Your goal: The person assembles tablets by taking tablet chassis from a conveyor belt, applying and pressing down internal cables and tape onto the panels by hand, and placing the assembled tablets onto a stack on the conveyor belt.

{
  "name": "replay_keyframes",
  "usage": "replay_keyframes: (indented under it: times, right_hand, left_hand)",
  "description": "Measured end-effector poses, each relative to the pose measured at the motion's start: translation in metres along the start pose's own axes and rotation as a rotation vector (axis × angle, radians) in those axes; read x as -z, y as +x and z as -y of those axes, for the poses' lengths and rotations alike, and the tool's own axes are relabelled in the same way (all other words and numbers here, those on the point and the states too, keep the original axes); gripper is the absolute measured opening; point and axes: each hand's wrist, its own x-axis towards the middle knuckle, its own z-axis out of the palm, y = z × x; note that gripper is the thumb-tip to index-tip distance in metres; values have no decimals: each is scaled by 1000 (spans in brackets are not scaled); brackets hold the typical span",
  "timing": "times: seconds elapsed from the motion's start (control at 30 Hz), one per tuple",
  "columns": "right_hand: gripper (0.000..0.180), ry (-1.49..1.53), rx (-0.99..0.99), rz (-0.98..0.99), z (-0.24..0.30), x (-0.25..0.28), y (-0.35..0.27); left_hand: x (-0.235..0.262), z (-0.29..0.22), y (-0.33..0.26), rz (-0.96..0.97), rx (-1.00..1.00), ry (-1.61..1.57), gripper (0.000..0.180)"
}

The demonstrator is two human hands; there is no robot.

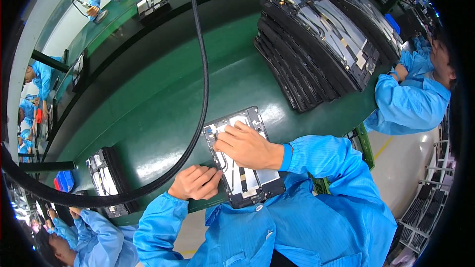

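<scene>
On the far left of the green bench, near the edge, an opened tablet lies face down with its pale inner parts showing, and a co-worker's blue sleeve sits below it. A thick black cable sweeps down across the glossy, smooth surface and curls off to the left.

Next comes the left hand, curled loosely with its fingers bent, resting against the left edge of the open tablet assembly, steadying it rather than gripping it. That assembly lies flat at the near edge of the bench, just in front of the person's chest: a dark rectangular frame, silver shielding, thin black cables and a tan strip. The right hand lies on top of it, fingertips pressed down near the upper left corner, holding nothing as far as can be seen. By my judgement the inner parts are already seated and the pressing or routing is mid-way; no back cover is on.

Further right, a slanted stack of tablet frames leans in rows, matte black with shiny panels, apparently waiting. At the far right another person's blue sleeve rests at the bench edge.
</scene>
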Motion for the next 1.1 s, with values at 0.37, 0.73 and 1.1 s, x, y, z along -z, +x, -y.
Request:
replay_keyframes:
  times: [0.37,0.73,1.1]
  right_hand:
    - [17,114,-22,29,-4,2,8]
    - [4,561,-111,7,-20,-7,23]
    - [8,628,-195,-5,-24,-9,25]
  left_hand:
    - [-4,6,1,-11,-37,-16,35]
    - [1,27,5,45,-31,-74,37]
    - [-1,29,9,53,-50,-129,35]
